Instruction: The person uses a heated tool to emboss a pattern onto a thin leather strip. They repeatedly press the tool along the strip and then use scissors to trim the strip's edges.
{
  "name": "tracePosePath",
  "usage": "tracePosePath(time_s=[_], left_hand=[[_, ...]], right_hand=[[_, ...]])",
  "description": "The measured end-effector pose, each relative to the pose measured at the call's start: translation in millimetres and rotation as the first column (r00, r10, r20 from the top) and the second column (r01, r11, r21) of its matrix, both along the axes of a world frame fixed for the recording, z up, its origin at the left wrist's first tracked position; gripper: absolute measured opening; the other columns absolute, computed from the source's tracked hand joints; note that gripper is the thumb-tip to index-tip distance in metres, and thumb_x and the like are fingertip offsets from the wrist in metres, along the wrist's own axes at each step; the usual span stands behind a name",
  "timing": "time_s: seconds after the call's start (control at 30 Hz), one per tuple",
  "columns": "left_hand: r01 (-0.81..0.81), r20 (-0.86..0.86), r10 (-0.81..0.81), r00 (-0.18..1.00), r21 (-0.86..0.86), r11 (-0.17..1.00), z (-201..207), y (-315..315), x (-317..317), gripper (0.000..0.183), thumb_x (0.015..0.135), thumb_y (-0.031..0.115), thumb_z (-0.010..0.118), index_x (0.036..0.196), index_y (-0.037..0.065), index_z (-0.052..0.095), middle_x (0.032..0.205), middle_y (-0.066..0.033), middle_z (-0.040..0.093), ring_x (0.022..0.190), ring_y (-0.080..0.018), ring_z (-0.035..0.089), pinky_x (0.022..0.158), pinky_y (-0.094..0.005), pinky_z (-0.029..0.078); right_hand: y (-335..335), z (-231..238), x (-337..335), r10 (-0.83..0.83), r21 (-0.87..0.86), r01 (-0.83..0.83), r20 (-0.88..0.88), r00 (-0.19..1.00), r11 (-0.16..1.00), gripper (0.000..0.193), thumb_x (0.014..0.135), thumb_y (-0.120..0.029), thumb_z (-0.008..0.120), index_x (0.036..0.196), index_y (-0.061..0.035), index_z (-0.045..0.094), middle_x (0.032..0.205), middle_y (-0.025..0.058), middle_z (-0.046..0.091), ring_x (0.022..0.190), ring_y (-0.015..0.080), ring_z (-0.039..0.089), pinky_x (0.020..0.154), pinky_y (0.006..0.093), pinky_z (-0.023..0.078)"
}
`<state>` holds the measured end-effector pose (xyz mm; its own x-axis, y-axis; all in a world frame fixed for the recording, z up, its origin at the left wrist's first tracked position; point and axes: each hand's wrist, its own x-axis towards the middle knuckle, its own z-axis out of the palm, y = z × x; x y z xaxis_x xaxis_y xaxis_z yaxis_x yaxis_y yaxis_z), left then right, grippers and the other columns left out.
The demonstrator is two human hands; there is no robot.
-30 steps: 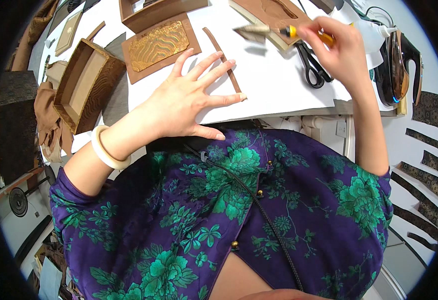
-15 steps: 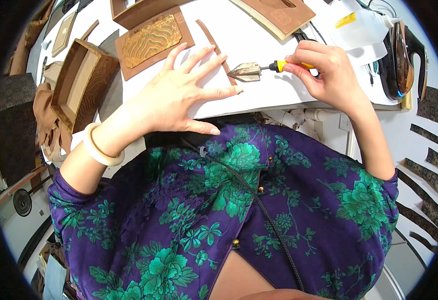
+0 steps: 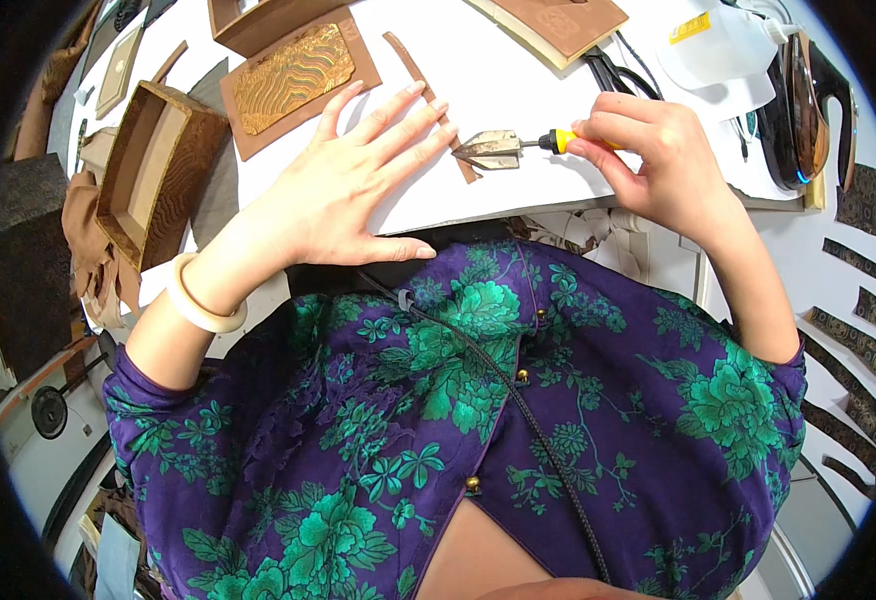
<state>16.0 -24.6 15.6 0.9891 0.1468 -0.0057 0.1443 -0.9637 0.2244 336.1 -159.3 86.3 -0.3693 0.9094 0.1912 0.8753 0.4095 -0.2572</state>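
A narrow brown leather-like strip [image 3: 464, 164] lies slantwise on the white table surface. My left hand [image 3: 360, 172] rests flat on the table, fingers stretched, with several fingertips on or against the strip's left side and the thumb pointing right near the table edge. In my right hand [image 3: 646, 150] is a tool with a yellow-and-black handle, a thin shaft and a pointed metal head [image 3: 491, 150]. Its tip touches or nearly touches the strip, just above the strip's near end. Whether the tip presses down, I cannot tell.
Beyond my left hand lies a brown panel with a gold wavy-patterned piece [image 3: 296, 80]. An open patterned box [image 3: 148, 172] stands at left, beside brown scraps [image 3: 96, 240]. At far right are a clear plastic bottle [image 3: 720, 52] and a dark iron-like appliance [image 3: 796, 120].
My left index finger has shifted up off the strip's near end, which now shows bare. The tool's head stays at the strip, a little higher along it. The whole view has shifted slightly.
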Motion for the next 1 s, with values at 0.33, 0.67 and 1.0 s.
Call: tracePosePath(time_s=[0.33,0.67,1.0], left_hand=[[-0.005,0.065,0.002,0.998,0.051,0.999,-1,-1,0,0.107,0.091,0.075,0.073,0.172,0.012,0.044,0.179,-0.0146,0.039,0.171,-0.0333,0.022,0.134,-0.0681,0.015],[-0.012,0.048,0.009,0.999,0.062,0.998,1,-2,1,0.107,0.089,0.077,0.074,0.171,0.013,0.046,0.18,-0.0123,0.039,0.172,-0.0325,0.021,0.135,-0.0669,0.015],[-0.016,0.051,0.012,0.999,0.068,0.998,0,-1,2,0.107,0.089,0.075,0.076,0.171,0.014,0.045,0.18,-0.0112,0.039,0.172,-0.0328,0.021,0.135,-0.0673,0.015]], right_hand=[[-17,5,-15,-0.019,0.026,0.018,0.028,0.999,0.999,0.009,0.092,-0.002,0.084,0.096,-0.0024,0.076,0.083,0.0087,0.068,0.066,0.0286,0.068,0.057,0.0378,0.052],[-35,1,-31,-0.14,0.015,0.139,0.016,0.99,0.99,0.022,0.097,-0.015,0.081,0.086,-0.0077,0.063,0.082,0.0083,0.059,0.064,0.0322,0.067,0.055,0.0439,0.054],[-46,3,-37,-0.123,-0.025,0.122,-0.012,0.992,0.992,0.015,0.093,-0.004,0.084,0.093,-0.0047,0.069,0.082,0.0075,0.062,0.064,0.029,0.063,0.055,0.04,0.05]])
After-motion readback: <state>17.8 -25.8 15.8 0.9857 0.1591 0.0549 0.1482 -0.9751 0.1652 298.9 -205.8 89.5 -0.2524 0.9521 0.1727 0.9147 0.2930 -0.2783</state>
